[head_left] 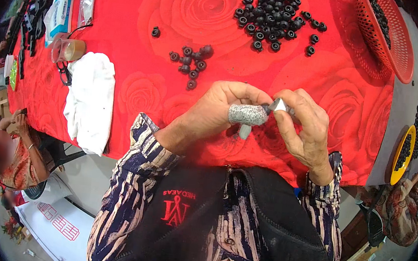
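Near the front of the red table, my two hands meet fingertip to fingertip. My left hand [214,106] is closed in a pinch on a small black part [266,107], mostly hidden by the fingers. A grey speckled knitted sleeve [247,114] covers one of its fingers, and another grey-covered tip shows beneath. In my right hand [304,123], closed between thumb and fingers, is a short silver metal blade-like tool [278,105] against the black part. Beyond my left hand lies a small group of black ring-ended rubber-looking parts [193,73]. Farther off sits a larger pile of the same parts [270,18].
A red plastic basket [402,53] with black bits leans at the far right, above a yellow plate [411,145] of black pieces. At left lie a white cloth [89,101], a cup of brownish liquid [75,50] and black strips [31,13]. Other people sit at both sides.
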Available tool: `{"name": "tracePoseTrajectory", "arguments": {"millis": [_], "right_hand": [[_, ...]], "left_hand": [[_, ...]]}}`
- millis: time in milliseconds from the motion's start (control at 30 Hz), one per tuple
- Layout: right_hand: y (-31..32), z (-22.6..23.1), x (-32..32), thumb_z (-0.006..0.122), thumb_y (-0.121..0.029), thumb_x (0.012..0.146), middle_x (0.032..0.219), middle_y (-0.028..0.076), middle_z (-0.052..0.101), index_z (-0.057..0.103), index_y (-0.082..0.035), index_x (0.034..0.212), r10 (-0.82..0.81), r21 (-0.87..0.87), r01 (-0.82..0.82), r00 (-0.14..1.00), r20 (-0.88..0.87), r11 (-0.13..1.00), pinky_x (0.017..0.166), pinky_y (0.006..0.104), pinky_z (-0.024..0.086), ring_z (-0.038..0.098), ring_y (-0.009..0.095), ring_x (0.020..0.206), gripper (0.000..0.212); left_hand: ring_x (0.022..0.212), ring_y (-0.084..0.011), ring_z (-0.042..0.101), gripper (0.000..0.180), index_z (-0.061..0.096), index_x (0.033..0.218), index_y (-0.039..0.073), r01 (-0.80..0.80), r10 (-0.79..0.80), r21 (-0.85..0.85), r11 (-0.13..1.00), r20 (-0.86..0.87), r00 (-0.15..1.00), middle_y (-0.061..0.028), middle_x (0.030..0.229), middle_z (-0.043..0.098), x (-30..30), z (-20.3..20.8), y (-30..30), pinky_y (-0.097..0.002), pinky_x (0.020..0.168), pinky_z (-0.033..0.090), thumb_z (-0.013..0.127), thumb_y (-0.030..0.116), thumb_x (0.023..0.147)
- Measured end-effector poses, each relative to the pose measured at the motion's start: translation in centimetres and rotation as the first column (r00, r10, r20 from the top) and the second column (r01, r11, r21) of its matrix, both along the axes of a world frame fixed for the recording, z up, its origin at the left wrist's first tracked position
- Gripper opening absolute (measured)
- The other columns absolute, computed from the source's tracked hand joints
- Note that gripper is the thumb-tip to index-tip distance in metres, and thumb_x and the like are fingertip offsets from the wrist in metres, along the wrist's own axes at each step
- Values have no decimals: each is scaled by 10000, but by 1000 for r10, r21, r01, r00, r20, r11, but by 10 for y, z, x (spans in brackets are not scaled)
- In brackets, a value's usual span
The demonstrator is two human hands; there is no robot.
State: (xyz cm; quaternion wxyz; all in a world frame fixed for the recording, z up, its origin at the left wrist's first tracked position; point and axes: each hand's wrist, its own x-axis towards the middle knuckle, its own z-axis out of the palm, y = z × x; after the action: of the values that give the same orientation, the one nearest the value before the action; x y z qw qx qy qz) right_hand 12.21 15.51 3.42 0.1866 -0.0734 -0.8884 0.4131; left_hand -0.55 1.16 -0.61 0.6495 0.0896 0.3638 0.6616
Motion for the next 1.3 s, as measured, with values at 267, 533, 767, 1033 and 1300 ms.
{"name": "tracePoseTrajectory", "arguments": {"millis": [267, 533, 767, 1033, 1300], "right_hand": [[3, 1, 1, 621, 17, 750, 708, 121, 525, 573, 23, 917, 22, -23, -22, 1000, 10, 999, 518, 335, 421, 525, 253, 580, 174], [2, 6, -3, 624, 12, 745, 677, 103, 511, 577, 27, 915, 102, -115, -98, 994, 25, 988, 481, 316, 392, 503, 209, 539, 176], [6, -6, -2, 605, -26, 784, 682, 72, 526, 587, 22, 929, 121, -238, -115, 993, 10, 964, 476, 262, 381, 487, 142, 532, 154], [3, -24, -5, 599, -9, 785, 686, 70, 520, 577, 21, 941, -15, -133, 6, 998, -64, 991, 462, 256, 378, 486, 123, 519, 161], [2, -21, -7, 615, 3, 771, 680, 79, 519, 578, 17, 914, -34, -85, 31, 999, -36, 996, 457, 258, 377, 484, 130, 503, 149]], "left_hand": [[560, -106, 598, 204, 601, 1015, -27, -5, 3, 34, 999, 64, 998, -85, 836, 644, 1, 1, 2, -202, 466, 467, 614, 72, 838], [600, -120, 599, 228, 595, 1029, -19, -149, 128, 103, 984, 181, 975, -95, 837, 639, 2, -11, -2, -218, 473, 494, 623, 95, 834], [742, -120, 550, 242, 612, 975, 4, -276, 312, 150, 949, -548, 776, -48, 868, 597, -20, 14, -5, -220, 552, 484, 701, 37, 752], [913, -236, 526, 145, 626, 795, 63, -578, 61, 381, 722, -867, -494, -73, 935, 597, -95, 1, -22, -341, 758, 446, 714, 51, 680], [903, -187, 563, 177, 612, 883, 35, -515, 300, 192, 836, -944, 134, -84, 967, 596, -75, -9, -10, -298, 754, 481, 654, -3, 716]]}}
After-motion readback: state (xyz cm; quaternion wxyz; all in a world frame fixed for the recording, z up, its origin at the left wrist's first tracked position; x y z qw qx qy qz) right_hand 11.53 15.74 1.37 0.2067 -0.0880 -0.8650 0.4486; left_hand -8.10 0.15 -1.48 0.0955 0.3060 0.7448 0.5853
